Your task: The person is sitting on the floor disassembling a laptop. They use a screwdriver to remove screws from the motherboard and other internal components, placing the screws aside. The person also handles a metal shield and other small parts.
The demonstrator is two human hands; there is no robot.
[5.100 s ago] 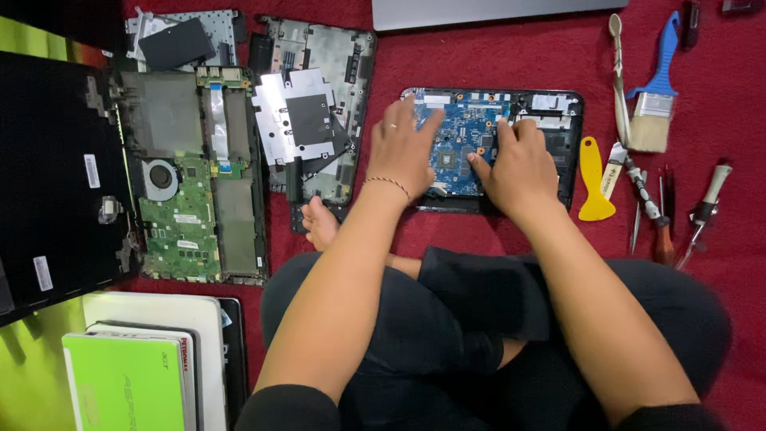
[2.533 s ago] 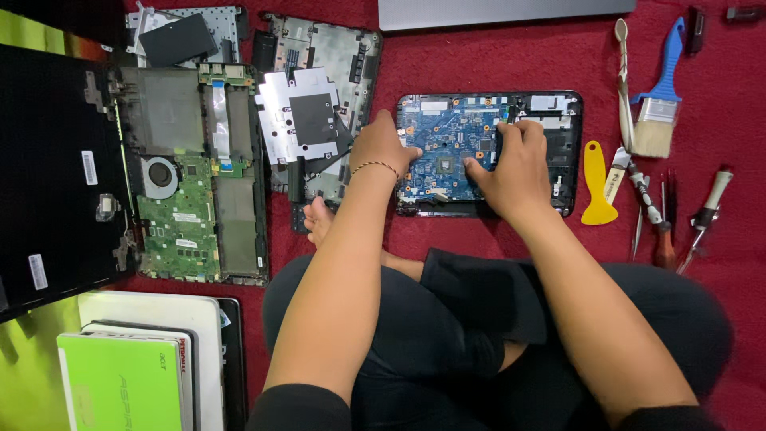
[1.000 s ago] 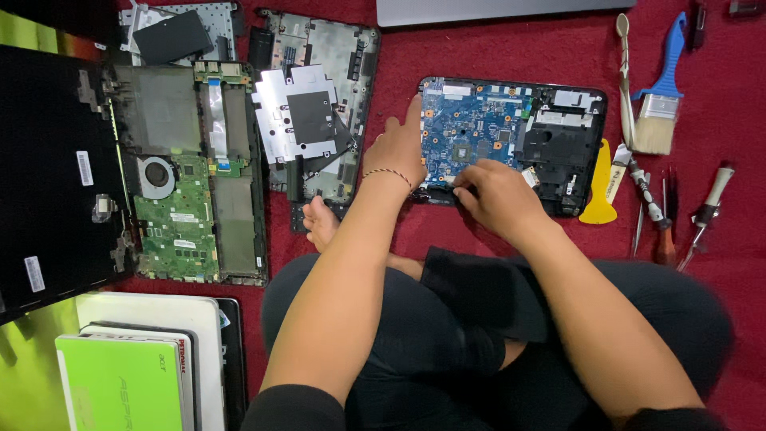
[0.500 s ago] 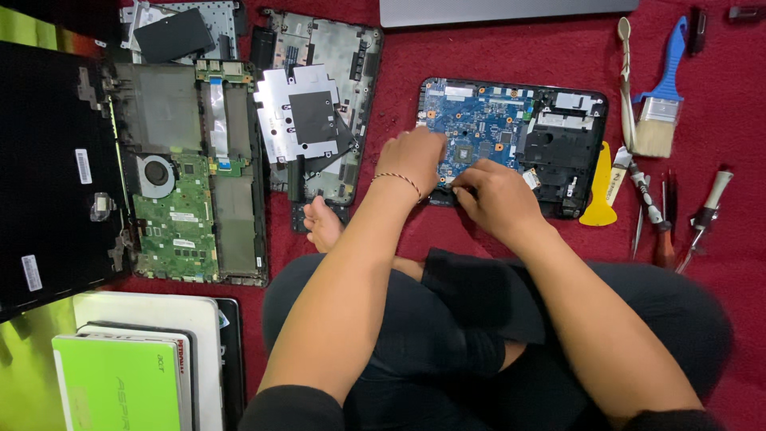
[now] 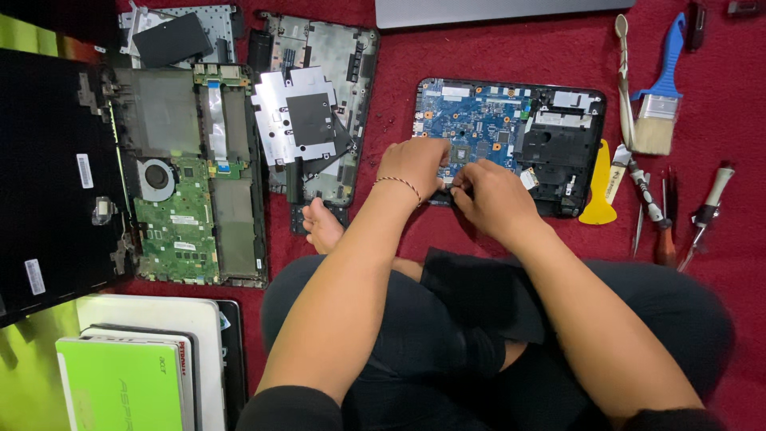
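A black laptop base [image 5: 558,152] with a blue circuit board [image 5: 479,120] lies open on the red carpet in front of me. Both hands meet at its near left edge. My left hand [image 5: 415,164], a bead bracelet on its wrist, curls its fingers over the edge by the board. My right hand [image 5: 491,199] pinches the same edge right beside it, fingertips touching the left hand's. Whatever small part sits between the fingers is hidden.
A second opened laptop with a green board and fan [image 5: 175,223] and its black lid [image 5: 48,175] lie left. A grey bottom cover [image 5: 319,120] sits by my bare foot [image 5: 323,227]. A yellow pry tool [image 5: 598,191], brush [image 5: 658,120] and screwdrivers [image 5: 706,211] lie right. Stacked laptops [image 5: 120,383] sit bottom left.
The laptop base has shifted to the right. Both hands came off the top of the board and drew back together to its near left edge.
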